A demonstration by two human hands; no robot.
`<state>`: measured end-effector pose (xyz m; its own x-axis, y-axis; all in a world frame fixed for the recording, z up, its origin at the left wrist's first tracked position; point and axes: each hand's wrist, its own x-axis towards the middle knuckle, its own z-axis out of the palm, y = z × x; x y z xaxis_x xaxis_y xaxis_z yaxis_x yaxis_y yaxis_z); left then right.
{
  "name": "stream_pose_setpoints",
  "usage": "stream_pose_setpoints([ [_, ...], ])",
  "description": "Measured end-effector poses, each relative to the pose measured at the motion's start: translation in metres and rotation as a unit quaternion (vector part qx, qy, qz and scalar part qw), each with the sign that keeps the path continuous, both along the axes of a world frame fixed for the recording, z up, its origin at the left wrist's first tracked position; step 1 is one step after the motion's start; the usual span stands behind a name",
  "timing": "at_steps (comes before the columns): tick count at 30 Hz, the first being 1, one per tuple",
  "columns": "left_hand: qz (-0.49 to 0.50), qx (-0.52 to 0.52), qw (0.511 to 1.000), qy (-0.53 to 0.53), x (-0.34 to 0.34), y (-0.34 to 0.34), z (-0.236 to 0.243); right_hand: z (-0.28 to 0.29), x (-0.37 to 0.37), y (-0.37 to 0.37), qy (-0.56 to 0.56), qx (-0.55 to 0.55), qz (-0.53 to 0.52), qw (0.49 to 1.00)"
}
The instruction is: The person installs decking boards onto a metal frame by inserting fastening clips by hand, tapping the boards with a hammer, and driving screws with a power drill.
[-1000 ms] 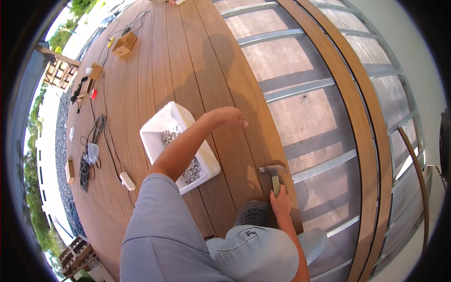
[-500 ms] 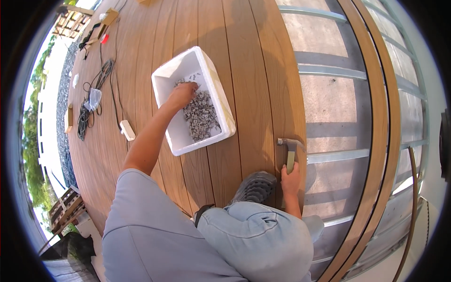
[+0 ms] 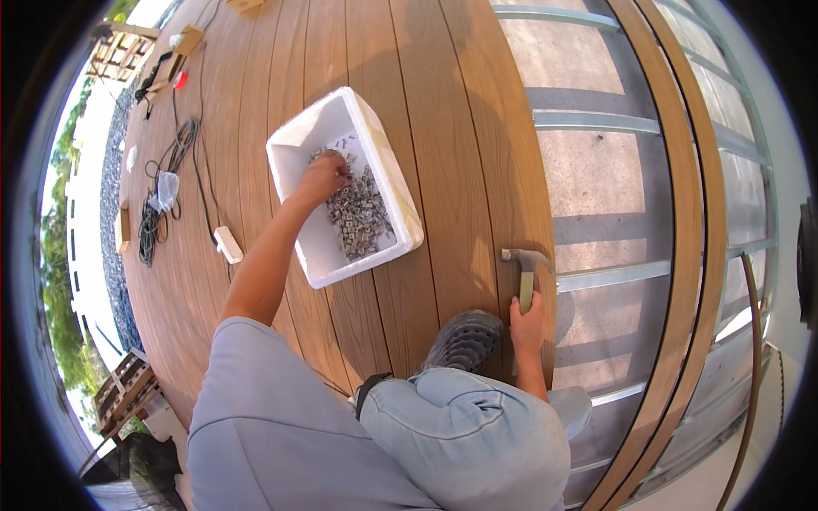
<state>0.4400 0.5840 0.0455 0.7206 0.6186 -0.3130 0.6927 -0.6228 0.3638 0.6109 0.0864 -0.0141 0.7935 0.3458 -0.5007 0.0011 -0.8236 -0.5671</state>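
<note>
On the brown grooved deck boards (image 3: 443, 128), whose wood-grain planks run away from the person, sits a white foam box (image 3: 400, 213), thick-walled, rectangular and slightly rough at its rim. Its floor holds a heap of small grey metal clips (image 3: 362, 223), angular and shiny, piled mostly toward the near end. Beyond the last board, pale concrete shows between silvery metal joists (image 3: 596, 277), and a curved brown board (image 3: 682, 170) arcs along the outer edge.

Reaching from the lower left, the bare left forearm stretches straight out over the box wall, and the left hand (image 3: 322, 177) dips palm-down into the far part of the box. Its fingers curl down onto the clips; whether they have pinched any cannot be told from here.

Close by the body, the right hand (image 3: 528, 319) rests at the edge of the deck, just beside a dark grey perforated shoe (image 3: 467, 339). It is wrapped snugly round the pale handle of a hammer (image 3: 524, 271), whose metal head lies at the last board's edge, pointing away from the person.

Far to the left, black cables (image 3: 166, 183) lie tangled on the boards near a small white plug block (image 3: 228, 244).
</note>
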Motion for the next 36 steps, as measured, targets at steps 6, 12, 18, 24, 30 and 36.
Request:
stream_pose_setpoints([
  [6, 0.014, -0.001, 1.0, 0.0, -0.007, -0.001, 0.016, -0.004, -0.005, 0.005, -0.013, 0.005, -0.001, 1.0],
  [12, 0.143, -0.22, 0.957, -0.12, -0.008, -0.001, 0.025, -0.004, -0.002, 0.003, 0.007, 0.015, -0.021, 1.0],
  [18, 0.222, -0.162, 0.875, -0.398, 0.036, -0.088, 0.096, -0.003, -0.007, 0.005, -0.073, -0.003, 0.005, 0.997],
  [24, -0.076, -0.137, 0.954, -0.258, 0.084, -0.236, 0.077, -0.013, -0.007, -0.002, -0.079, -0.02, 0.025, 0.996],
  [30, -0.165, 0.045, 0.964, -0.201, 0.057, -0.228, 0.021, -0.006, -0.012, 0.009, -0.08, -0.03, 0.017, 0.996],
  [36, -0.147, 0.147, 0.966, -0.152, 0.047, -0.163, 0.015, -0.012, -0.003, -0.001, -0.069, -0.025, 0.01, 0.997],
])
